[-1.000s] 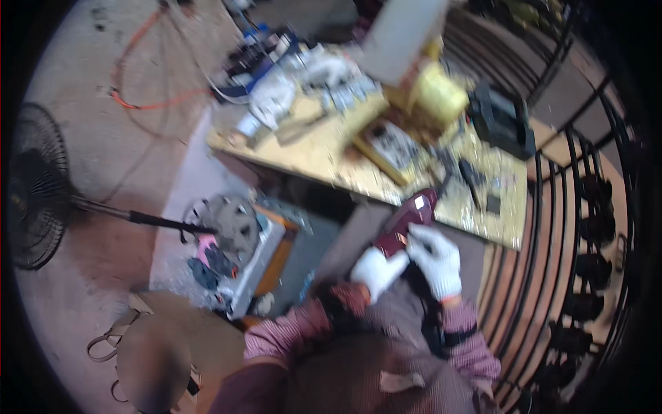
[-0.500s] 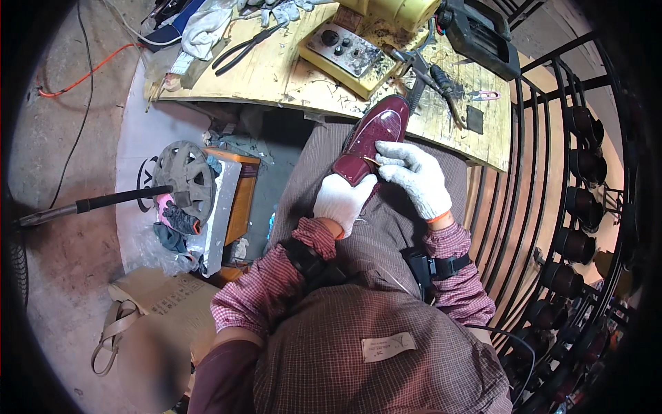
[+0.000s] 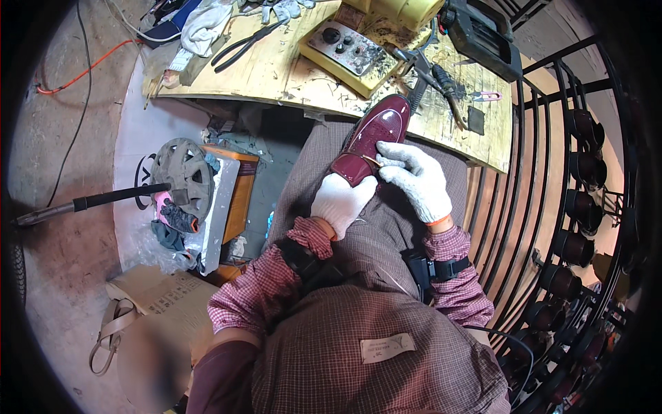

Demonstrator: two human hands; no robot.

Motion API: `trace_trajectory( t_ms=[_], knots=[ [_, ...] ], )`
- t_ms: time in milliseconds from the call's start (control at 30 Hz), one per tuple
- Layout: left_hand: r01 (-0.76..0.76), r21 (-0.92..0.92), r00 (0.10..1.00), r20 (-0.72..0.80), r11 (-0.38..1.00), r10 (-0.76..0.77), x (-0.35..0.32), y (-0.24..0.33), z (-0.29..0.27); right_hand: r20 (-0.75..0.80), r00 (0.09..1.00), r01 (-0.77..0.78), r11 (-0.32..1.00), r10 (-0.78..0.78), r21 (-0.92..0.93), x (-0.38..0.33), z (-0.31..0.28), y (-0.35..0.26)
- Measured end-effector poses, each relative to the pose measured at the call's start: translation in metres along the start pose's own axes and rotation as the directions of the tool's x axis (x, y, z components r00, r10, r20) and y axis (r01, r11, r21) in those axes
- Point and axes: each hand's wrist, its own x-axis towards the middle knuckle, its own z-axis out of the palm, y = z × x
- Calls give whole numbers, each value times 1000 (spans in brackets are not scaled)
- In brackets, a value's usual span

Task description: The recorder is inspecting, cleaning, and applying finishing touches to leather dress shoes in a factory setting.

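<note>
A glossy dark red shoe [image 3: 372, 134] lies on my lap, toe pointing toward the wooden workbench [image 3: 276, 69]. My left hand [image 3: 341, 200], in a white glove, grips the shoe's heel end from below. My right hand [image 3: 414, 176], also gloved white, rests on the shoe's opening with fingers bent over its edge; a thin light piece shows between its fingertips. Both forearms wear checked red sleeves.
On the workbench lie a yellow control box [image 3: 345, 48], black pliers [image 3: 245, 41], a black tool case [image 3: 483, 34], rags and small tools. A black metal rack [image 3: 586, 186] holding dark shoes curves along the right. Left of my knees sit an orange crate [image 3: 238, 193], a grey wheel-like disc [image 3: 181, 172] and a cardboard box [image 3: 165, 303].
The view has tilted down and closer to my lap. The shoe stays held by both hands; my right hand has shifted onto its opening.
</note>
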Motion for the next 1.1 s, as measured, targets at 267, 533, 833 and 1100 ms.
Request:
trace_trajectory(
  t_ms=[267,533,833,1100],
  knots=[
    [62,57,996,-71,996,-58,-3,-2,13,44,999,8,999,-11,49,2,1,-2],
    [218,-175,974,-24,960,-225,5,3,5,27,999,40,997,-38,-60,0,3,4],
    [464,-419,873,68,781,-482,9,14,-4,95,994,76,973,-56,-219,-2,0,-6],
    [520,-437,845,133,734,-519,10,16,-5,-84,976,183,968,-200,-172,-10,23,-1]
  ],
)
